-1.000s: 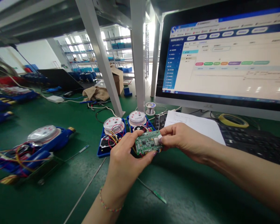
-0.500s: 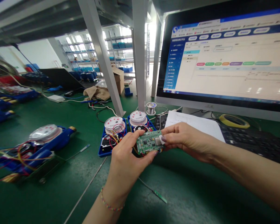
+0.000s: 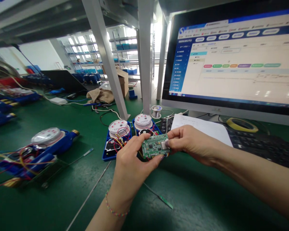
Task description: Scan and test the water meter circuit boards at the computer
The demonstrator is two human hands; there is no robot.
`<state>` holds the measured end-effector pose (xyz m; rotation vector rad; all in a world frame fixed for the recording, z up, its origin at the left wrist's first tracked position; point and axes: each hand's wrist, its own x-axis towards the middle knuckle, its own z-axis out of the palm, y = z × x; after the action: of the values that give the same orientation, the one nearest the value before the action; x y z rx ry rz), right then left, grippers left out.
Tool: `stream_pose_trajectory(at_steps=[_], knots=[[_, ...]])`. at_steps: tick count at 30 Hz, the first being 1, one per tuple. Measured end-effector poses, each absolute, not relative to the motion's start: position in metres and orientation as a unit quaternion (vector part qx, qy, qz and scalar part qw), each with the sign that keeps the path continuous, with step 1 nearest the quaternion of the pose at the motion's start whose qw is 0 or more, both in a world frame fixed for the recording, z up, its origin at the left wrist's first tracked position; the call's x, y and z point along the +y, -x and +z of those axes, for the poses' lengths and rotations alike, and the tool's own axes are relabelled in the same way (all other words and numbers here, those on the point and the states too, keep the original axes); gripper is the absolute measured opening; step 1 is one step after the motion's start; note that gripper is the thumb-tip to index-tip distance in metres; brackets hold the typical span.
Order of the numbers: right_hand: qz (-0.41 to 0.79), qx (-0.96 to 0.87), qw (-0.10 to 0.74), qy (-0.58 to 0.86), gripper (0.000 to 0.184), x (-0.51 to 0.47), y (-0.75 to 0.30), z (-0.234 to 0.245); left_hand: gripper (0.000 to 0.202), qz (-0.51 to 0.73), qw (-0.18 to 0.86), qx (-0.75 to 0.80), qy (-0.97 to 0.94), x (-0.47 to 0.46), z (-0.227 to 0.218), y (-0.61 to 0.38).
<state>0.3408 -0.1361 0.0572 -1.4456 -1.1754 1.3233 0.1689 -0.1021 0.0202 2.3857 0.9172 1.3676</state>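
The left hand (image 3: 131,158) clasps the green circuit board (image 3: 152,147) by its near and far edges. The right hand (image 3: 189,141) pinches the board's right end.

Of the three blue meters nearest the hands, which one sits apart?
The leftmost meter, brass fitting showing at its right end; the other two meters sit side by side beyond the left hand.

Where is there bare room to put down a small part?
Bare green table shows right of the small green strip, below the right forearm; also at lower left, between the near-left blue meter and the thin grey cable. Behind the circuit board it is crowded: two meters, wire spool, paper, keyboard.
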Motion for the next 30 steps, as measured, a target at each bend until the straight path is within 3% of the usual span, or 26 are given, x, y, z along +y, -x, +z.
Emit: stream_pose_trajectory(at_steps=[30], knots=[[0.526, -0.454, 0.422, 0.582, 0.011, -0.1337, -0.3404, 0.0508, 0.043, 0.469, 0.114, 0.316, -0.817, -0.1037, 0.0182, -0.1673]])
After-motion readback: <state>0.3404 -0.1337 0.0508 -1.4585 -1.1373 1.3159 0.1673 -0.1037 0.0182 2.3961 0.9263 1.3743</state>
